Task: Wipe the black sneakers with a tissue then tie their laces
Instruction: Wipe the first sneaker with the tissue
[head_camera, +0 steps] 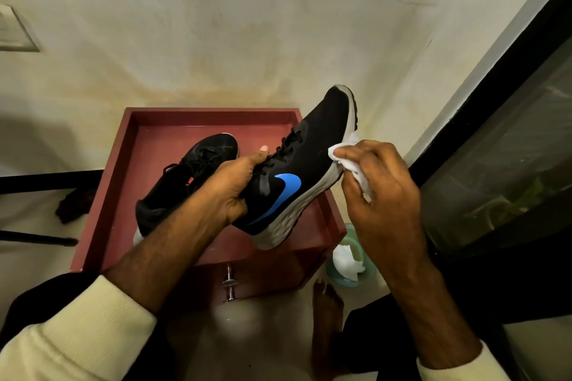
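**Held sneaker, sole edge at the tissue**

- Held sneaker [312, 145]: black with a blue side mark, raised above the red, rimmed worktop [213, 113]. Its long axis runs from the heel, near and low, to the toe, far, right and high. The white midsole [312, 198] faces right.
- Left hand [235, 182]: fingers curled round the shoe's throat, thumb across the laces [284, 145], bearing its weight.
- Right hand [380, 182]: fingers bunched on a crumpled white tissue [343, 155], set at the midsole about mid-length. Contact looks likely, though the hand hides the spot.
- Governing relation: the midsole extends far-right and near-left of the tissue, so a stroke should follow the long axis. The right hand is the nearer.
- Second sneaker [198, 164]: lying on the worktop, left of the held one.
- Bin [371, 275]: on the floor right of the worktop, holding white tissues.
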Action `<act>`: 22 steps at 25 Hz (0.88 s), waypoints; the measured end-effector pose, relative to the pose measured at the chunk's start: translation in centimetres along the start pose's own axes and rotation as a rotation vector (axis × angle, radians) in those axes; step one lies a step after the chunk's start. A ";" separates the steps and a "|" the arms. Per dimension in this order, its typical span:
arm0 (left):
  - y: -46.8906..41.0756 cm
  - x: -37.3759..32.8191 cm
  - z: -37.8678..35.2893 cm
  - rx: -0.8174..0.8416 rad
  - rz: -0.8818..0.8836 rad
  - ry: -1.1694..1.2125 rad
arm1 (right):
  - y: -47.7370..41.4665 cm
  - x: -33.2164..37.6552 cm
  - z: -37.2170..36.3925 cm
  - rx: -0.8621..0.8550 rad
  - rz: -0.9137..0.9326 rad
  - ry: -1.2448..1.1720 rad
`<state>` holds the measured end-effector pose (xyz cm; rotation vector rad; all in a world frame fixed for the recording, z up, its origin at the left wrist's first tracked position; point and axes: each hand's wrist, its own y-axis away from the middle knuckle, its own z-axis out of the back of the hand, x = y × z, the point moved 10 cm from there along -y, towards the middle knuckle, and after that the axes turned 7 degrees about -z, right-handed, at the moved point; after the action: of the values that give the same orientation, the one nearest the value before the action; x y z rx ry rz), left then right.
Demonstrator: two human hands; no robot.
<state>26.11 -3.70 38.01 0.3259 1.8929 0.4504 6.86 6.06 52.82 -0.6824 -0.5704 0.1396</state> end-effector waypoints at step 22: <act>1.0 -0.5 -0.3 -0.012 -0.071 0.098 | 0.3 0.3 -2.4 0.013 -0.013 -0.012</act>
<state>26.04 -3.10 38.95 0.2315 1.9892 0.4370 8.47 5.04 51.28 -0.6657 -0.5850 0.1349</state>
